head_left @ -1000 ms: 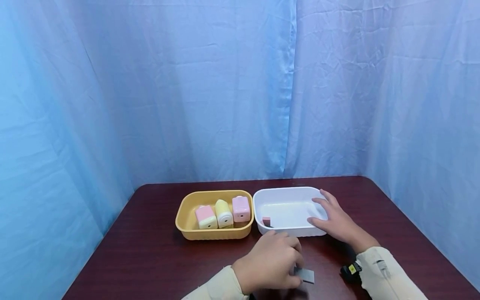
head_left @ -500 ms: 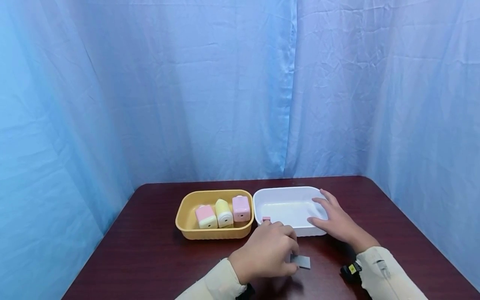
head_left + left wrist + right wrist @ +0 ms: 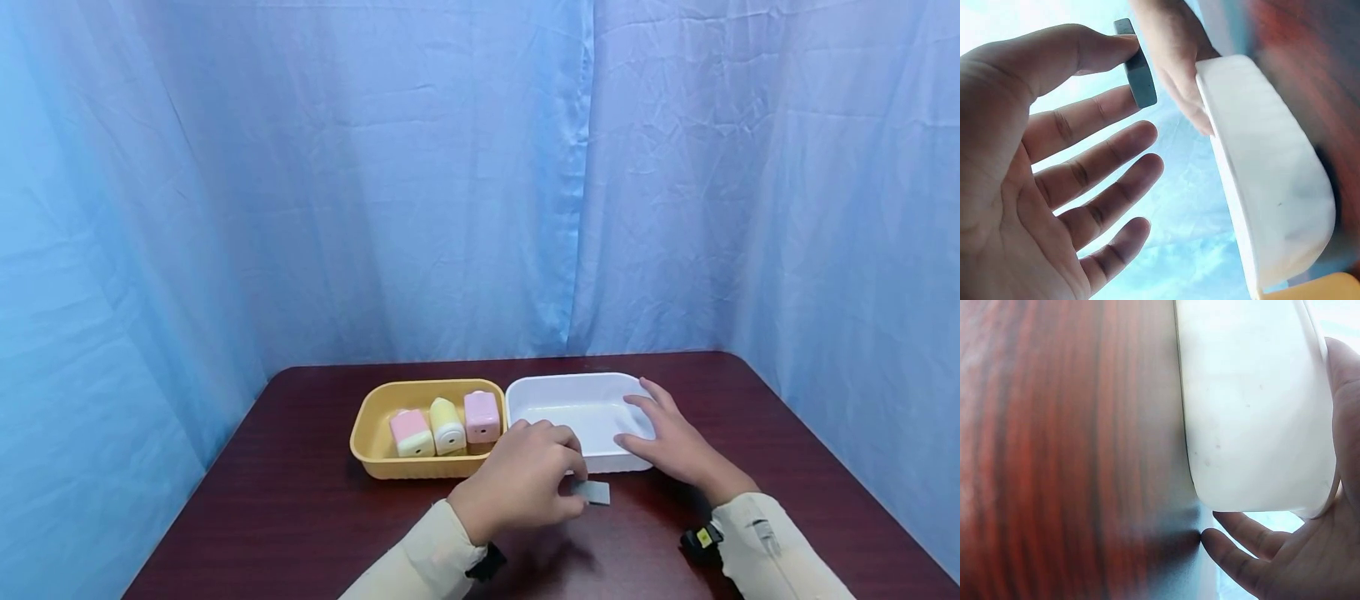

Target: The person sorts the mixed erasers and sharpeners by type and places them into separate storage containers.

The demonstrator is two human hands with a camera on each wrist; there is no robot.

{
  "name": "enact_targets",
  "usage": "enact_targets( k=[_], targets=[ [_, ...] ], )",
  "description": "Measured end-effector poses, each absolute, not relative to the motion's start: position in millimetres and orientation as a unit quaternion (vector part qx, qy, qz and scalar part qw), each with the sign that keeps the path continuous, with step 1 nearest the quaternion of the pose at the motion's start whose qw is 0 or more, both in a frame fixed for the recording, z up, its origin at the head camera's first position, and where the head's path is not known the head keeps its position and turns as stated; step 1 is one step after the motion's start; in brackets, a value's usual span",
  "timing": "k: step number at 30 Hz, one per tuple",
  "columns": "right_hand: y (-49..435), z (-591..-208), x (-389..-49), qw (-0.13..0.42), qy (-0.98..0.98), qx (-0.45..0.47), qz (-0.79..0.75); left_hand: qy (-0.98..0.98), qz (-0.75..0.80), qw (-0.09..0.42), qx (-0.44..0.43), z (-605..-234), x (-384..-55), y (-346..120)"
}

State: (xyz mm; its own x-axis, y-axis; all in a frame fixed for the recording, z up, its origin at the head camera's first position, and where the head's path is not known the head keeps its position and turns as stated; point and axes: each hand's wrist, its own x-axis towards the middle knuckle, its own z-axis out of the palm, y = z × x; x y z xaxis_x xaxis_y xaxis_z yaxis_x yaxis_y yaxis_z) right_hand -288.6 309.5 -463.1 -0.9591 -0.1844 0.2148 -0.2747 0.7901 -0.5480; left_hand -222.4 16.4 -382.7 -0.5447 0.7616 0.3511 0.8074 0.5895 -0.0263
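Observation:
My left hand [image 3: 521,475] pinches a small flat grey block [image 3: 596,492] between thumb and index finger, just in front of the white plastic basket [image 3: 577,385]. In the left wrist view the block [image 3: 1139,74] looks dark and thin, and the other fingers are spread apart from it. At the basket's right end, my right hand [image 3: 678,446] holds the wall. Its thumb lies over the rim, and lower fingers [image 3: 1235,553] show outside the end wall in the right wrist view. My left hand hides the basket's front left corner in the head view.
Left of the white basket stands a yellow basket [image 3: 365,425]. It holds a pink-and-cream block-shaped thing [image 3: 411,433], a yellow-and-white one [image 3: 447,425] and a pink one [image 3: 482,417]. Both sit on a dark red-brown table [image 3: 300,500]. Blue curtains [image 3: 450,183] hang behind.
My left hand has moved forward and slightly left with the grey block, toward the white basket. It now covers a small pink piece seen earlier in that basket. My right hand has stayed put.

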Motion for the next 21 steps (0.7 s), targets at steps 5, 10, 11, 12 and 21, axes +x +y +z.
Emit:
enact_targets(
  k=[5,10,11,12,21],
  targets=[
    [308.7,-461.6,-287.7,0.069,-0.944,0.119,0.301,-0.888,-0.079,0.156,-0.426,-378.0,-227.0,13.6],
    [308.1,-460.6,-287.9,0.070,-0.943,0.118,0.303,-0.895,-0.094,0.146,-0.410,-373.4,-230.6,11.2],
    [307.9,-460.7,-287.9,0.070,-0.943,0.116,0.303,-0.896,-0.098,0.145,-0.407,-372.8,-231.3,10.8],
    [307.7,-460.6,-287.9,0.069,-0.943,0.116,0.303,-0.897,-0.099,0.147,-0.405,-372.3,-232.1,10.4],
    [307.6,-462.1,-287.9,0.068,-0.945,0.113,0.300,-0.896,-0.125,0.163,-0.393,-366.5,-240.5,6.8]
  ],
)
